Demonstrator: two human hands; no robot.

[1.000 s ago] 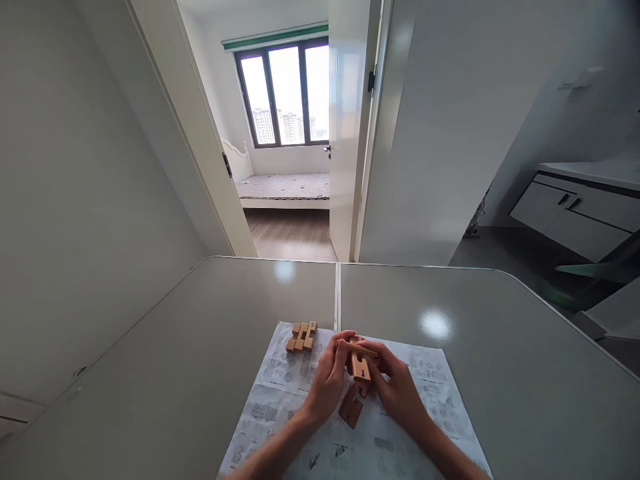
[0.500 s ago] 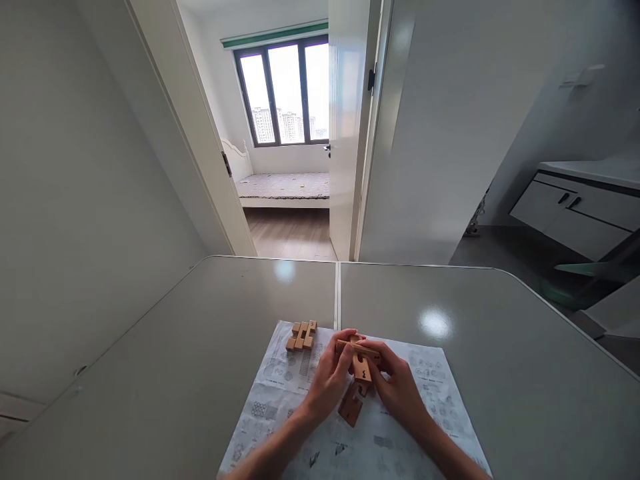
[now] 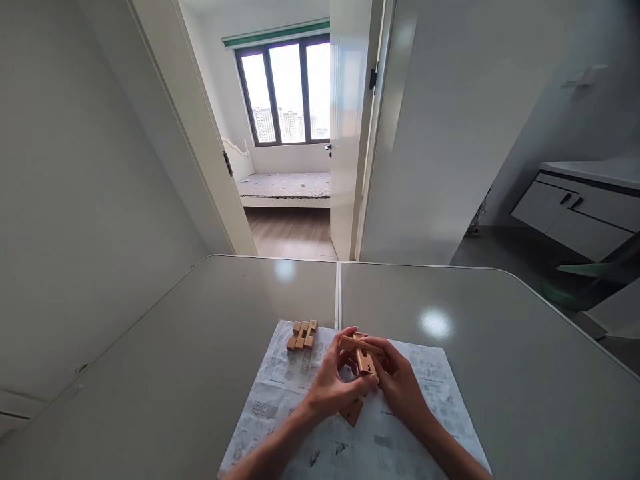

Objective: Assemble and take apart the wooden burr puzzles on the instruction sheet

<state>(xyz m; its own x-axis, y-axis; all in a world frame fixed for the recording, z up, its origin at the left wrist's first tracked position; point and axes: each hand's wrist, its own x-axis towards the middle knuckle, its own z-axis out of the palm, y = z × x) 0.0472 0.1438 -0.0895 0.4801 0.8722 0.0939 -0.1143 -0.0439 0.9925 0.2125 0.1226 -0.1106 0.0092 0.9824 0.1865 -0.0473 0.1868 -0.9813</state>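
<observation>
Numbered, notched wooden puzzle pieces (image 3: 365, 362) are crossed together between my two hands above a printed sheet. My left hand (image 3: 333, 383) is closed around their left side, its thumb stretched across below the piece marked 3. On the right end, my right hand (image 3: 397, 377) grips the crosswise piece with its fingers. Another wooden piece (image 3: 352, 412) lies on the sheet under the hands, partly hidden by my left thumb. Farther off to the left, a group of notched wooden pieces (image 3: 303, 335) rests on the sheet's upper corner.
The printed paper sheet (image 3: 273, 407) with small diagrams lies on a glossy grey table (image 3: 165, 373) with a pale seam down its middle. Beyond the table's far edge stand an open door (image 3: 345, 133) and a bed (image 3: 287, 185). A white cabinet (image 3: 575, 213) is at right.
My left thumb has moved down and right, from the top of the crossed pieces to below the piece marked 3. The held pieces have tilted slightly. The piece on the sheet is now more covered.
</observation>
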